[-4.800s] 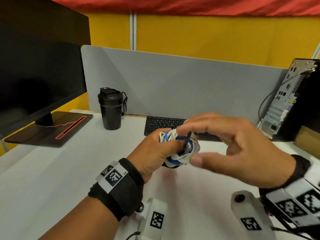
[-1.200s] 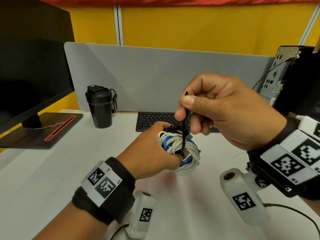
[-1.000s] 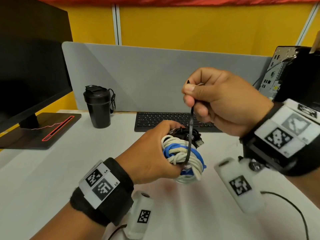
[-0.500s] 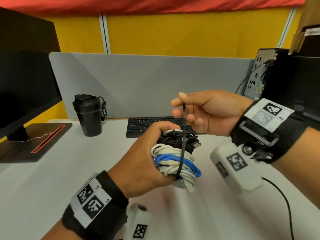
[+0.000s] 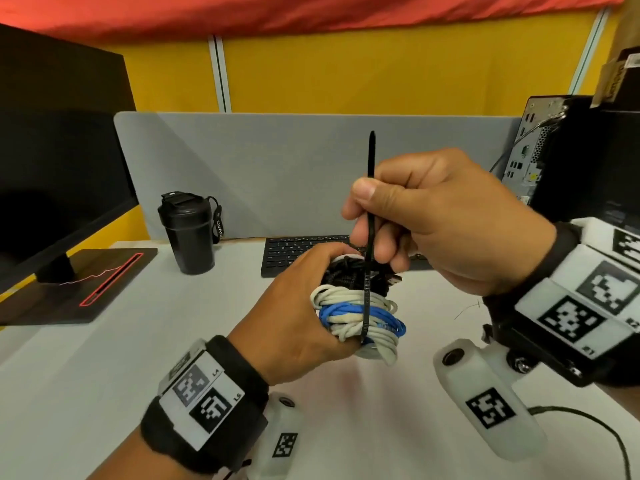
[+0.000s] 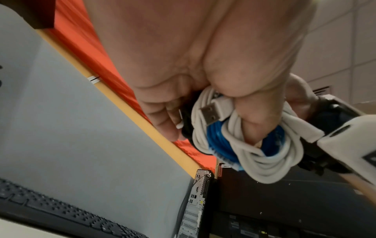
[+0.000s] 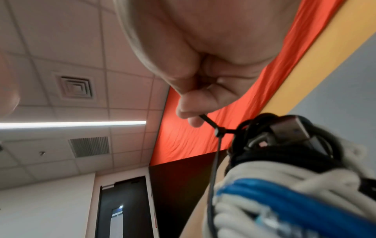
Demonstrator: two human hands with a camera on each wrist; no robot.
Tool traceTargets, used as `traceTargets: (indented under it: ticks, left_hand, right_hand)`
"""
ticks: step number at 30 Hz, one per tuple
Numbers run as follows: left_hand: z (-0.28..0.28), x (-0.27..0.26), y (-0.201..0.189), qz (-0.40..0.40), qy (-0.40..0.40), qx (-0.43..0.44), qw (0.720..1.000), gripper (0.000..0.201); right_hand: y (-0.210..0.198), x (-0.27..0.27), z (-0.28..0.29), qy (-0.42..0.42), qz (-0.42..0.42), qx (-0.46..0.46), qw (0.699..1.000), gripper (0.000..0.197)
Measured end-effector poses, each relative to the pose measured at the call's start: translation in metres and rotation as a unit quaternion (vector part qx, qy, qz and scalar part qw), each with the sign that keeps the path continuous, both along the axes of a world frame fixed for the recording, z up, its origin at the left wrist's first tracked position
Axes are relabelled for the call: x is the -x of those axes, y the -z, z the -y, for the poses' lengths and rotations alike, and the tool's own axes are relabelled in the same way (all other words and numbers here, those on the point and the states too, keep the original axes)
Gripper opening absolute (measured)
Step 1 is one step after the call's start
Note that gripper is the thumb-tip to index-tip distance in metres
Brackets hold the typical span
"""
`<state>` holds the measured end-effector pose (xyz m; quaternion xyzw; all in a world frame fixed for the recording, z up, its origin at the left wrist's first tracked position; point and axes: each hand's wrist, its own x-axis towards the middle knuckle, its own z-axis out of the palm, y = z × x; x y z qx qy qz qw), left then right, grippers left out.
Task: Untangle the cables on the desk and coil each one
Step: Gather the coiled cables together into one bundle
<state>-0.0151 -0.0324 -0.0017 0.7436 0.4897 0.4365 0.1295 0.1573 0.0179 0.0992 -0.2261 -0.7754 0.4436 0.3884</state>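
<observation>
Since half a second ago the right hand [image 5: 446, 220] has slid down the tie [image 5: 370, 237] toward the bundle [image 5: 356, 310], so the tie's free end now stands well clear above the thumb; the left hand [image 5: 298, 323] grips the bundle as before.

Head view: the bundle sits in the air above the desk [image 5: 104, 341], near frame centre. It is stacked coils: black cable [image 5: 343, 275] on top, white cable [image 5: 341, 296] wound round a blue cable [image 5: 346, 311] beneath. The left hand comes in from 7 o'clock and is clenched round the bundle's left side. The right hand, from 3 o'clock, pinches the tie between thumb and forefinger just above the bundle. The tie runs straight down the bundle's front face, its tip pointing to 12 o'clock. A tumbler [image 5: 188, 233] stands at 10 o'clock from the bundle, a keyboard [image 5: 294, 252] just behind it at 12, a monitor [image 5: 59, 157] far off at 9, a PC tower [image 5: 533, 147] at 2.

Left wrist view: the left hand [image 6: 203, 64] fills the top; its fingers [image 6: 254, 122] curl through the white cable [image 6: 264, 164] and blue cable [image 6: 217, 141] loops. A white USB plug [image 6: 211, 112] sticks out toward 10 o'clock. The PC tower [image 6: 199, 201] lies at 6 o'clock, the keyboard [image 6: 61, 214] at 8.

Right wrist view: the right hand [image 7: 203, 56] pinches the tie [image 7: 207, 120] at its fingertips [image 7: 189, 111]. The tie's head [image 7: 219, 131] sits at 5 o'clock from them, against the black cable [image 7: 254, 145]; the strap drops toward 6 o'clock past the white cable [image 7: 254, 173] and blue cable [image 7: 274, 193]. A dark USB plug [image 7: 291, 128] lies on the black coil.
</observation>
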Motion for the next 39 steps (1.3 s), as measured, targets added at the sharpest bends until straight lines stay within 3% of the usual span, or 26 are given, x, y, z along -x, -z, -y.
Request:
traceTargets:
  ticks: [8,16,22,27,29,32,36,39]
  left_hand:
    - [0.007,-0.005,-0.001,0.022,0.040,0.002,0.999,0.070]
    - [0.014,-0.006,-0.003,0.031,0.057,-0.029,0.997,0.066]
    - [0.019,-0.012,-0.009,0.058,0.092,-0.032,0.994,0.065]
    - [0.025,-0.015,-0.013,0.115,0.115,-0.014,0.987,0.069]
    - [0.021,-0.014,-0.012,0.139,0.105,-0.012,0.985,0.069]
    - [0.014,-0.010,-0.012,0.200,0.078,0.001,0.977,0.067]
    - [0.003,-0.015,-0.008,0.266,0.010,0.033,0.963,0.064]
    - [-0.010,-0.019,-0.008,0.289,0.003,0.088,0.953,0.042]
  right_hand:
    - [-0.006,0.006,-0.031,0.025,0.030,0.128,0.991,0.027]
    - [-0.001,0.018,-0.051,0.011,0.077,0.261,0.962,0.026]
    - [0.017,0.011,-0.059,-0.011,0.109,0.293,0.950,0.025]
    - [0.043,0.005,-0.055,0.010,0.083,0.321,0.943,0.031]
    - [0.056,0.008,-0.050,0.028,0.105,0.317,0.942,0.023]
    - [0.075,0.012,-0.048,0.024,0.148,0.325,0.934,0.029]
    - [0.083,0.014,-0.041,-0.035,0.230,0.360,0.903,0.023]
    - [0.087,0.016,-0.037,-0.064,0.274,0.381,0.881,0.023]
